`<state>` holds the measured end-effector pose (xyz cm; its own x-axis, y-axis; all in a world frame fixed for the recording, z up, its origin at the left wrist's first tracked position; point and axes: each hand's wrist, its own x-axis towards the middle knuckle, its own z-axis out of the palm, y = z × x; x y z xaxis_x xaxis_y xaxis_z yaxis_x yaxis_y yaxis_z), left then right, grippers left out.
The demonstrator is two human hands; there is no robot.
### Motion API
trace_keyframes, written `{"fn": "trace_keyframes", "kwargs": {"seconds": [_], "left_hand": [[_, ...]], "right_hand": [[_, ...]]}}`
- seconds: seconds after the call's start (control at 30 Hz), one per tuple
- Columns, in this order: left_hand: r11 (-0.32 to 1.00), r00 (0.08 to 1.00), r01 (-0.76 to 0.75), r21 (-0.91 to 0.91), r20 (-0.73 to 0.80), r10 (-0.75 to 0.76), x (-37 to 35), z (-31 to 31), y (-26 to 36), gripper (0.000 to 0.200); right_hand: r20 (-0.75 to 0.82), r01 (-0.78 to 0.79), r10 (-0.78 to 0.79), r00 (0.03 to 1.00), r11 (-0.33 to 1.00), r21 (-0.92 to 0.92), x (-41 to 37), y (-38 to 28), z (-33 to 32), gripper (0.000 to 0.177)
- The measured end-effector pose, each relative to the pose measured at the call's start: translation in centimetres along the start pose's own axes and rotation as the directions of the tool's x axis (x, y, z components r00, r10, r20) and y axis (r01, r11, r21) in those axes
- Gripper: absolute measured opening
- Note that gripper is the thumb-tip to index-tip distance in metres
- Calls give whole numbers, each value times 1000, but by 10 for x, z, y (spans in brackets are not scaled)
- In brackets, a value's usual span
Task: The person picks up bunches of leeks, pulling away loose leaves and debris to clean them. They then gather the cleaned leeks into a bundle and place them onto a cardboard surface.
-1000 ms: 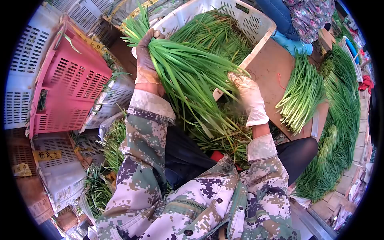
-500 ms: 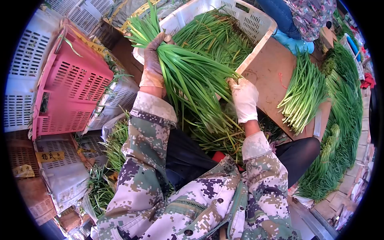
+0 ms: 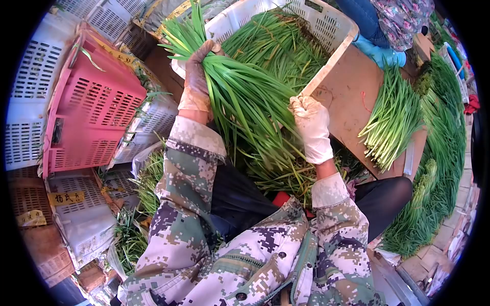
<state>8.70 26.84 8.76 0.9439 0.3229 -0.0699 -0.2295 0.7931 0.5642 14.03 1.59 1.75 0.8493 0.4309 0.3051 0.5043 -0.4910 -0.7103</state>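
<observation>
My left hand (image 3: 196, 76), in a stained glove, is wrapped round a thick bunch of garlic chives (image 3: 245, 92). The long green leaves fan out down and to the right from it. My right hand (image 3: 310, 125), in a pale glove, has its fingers closed at the right side of the fan. Leaf ends run into its fingers, though most of what it pinches is hidden. Loose leaves (image 3: 280, 176) lie below the bunch, between my legs.
Ahead stands a white crate (image 3: 326, 69) with chives in it. A chive bundle (image 3: 392, 117) lies on the brown board (image 3: 347, 109) at right, beside a long chive heap (image 3: 441, 153). A pink crate (image 3: 94, 102) and white crates (image 3: 35, 76) are stacked left. Another person's blue-covered arm (image 3: 377, 51) shows top right.
My right hand has shifted slightly, its fingers closing tighter at the leaves' edge. My left hand keeps the bunch in nearly the same place. The view has moved a little.
</observation>
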Motion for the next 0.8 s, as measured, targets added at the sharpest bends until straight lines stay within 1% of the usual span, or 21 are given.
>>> {"fn": "trace_keyframes", "kwargs": {"seconds": [0.03,0.07,0.1,0.17,0.23,0.27,0.3,0.37,0.4,0.43,0.47,0.5,0.53,0.57,0.6,0.63,0.67,0.7,0.77,0.8], "left_hand": [[999,999,-24,26,-38,25,0,2,-1,21],[998,996,-46,53,-74,50,1,2,-2,23],[998,996,-44,54,-74,48,2,3,-3,23],[995,998,-58,80,-26,60,2,-1,-1,23],[992,997,-63,107,-42,67,2,-3,1,22],[989,996,-67,131,-51,74,2,-4,2,22],[989,996,-62,131,-54,70,2,-6,3,22],[993,998,-55,106,7,54,1,-7,6,20],[990,997,-70,125,-23,73,0,-6,6,21],[990,998,-63,125,-21,67,1,-7,6,21],[991,998,-54,124,-12,56,3,-10,7,21],[991,999,-47,124,-2,47,5,-11,8,21],[987,995,-73,142,-63,82,3,-7,7,21],[987,993,-78,141,-74,89,2,-9,9,21],[991,997,-55,124,-41,61,1,-11,10,21],[994,1000,-28,110,5,27,2,-11,10,21],[989,998,-63,134,-11,65,0,-9,8,19],[989,998,-60,134,-8,62,0,-6,6,19],[987,993,-78,141,-73,89,-1,-3,5,20],[987,993,-79,142,-74,90,1,-4,6,20]], "right_hand": [[25,13,-14,1000,998,56,-1,-8,-4,16],[13,67,-75,997,952,298,-1,-18,-4,14],[100,-11,-43,994,875,484,-10,-28,-16,16],[273,-225,40,961,683,694,-15,-54,-47,17],[331,-333,116,937,586,738,-24,-58,-79,19],[215,-238,108,971,563,792,-30,-51,-84,19],[260,-280,112,959,517,809,-34,-40,-95,22],[344,-369,137,929,420,829,-46,-14,-98,25],[401,-376,64,914,504,777,-49,3,-90,24],[498,-358,-29,867,659,662,-57,30,-75,19],[513,-142,12,858,966,214,-66,42,-69,17],[507,118,59,860,944,-309,-73,49,-65,15],[507,117,59,860,944,-309,-72,50,-60,15],[424,-137,182,887,981,-135,-69,50,-53,15],[367,-378,330,870,923,65,-70,49,-46,14],[179,-117,102,979,991,72,-70,50,-40,13],[94,-28,27,995,1000,7,-65,47,-35,16],[15,60,-59,998,996,-67,-57,42,-30,20],[-81,133,-144,986,983,-128,-46,31,-17,28],[-98,179,-192,977,976,-124,-42,22,-14,30]]}}
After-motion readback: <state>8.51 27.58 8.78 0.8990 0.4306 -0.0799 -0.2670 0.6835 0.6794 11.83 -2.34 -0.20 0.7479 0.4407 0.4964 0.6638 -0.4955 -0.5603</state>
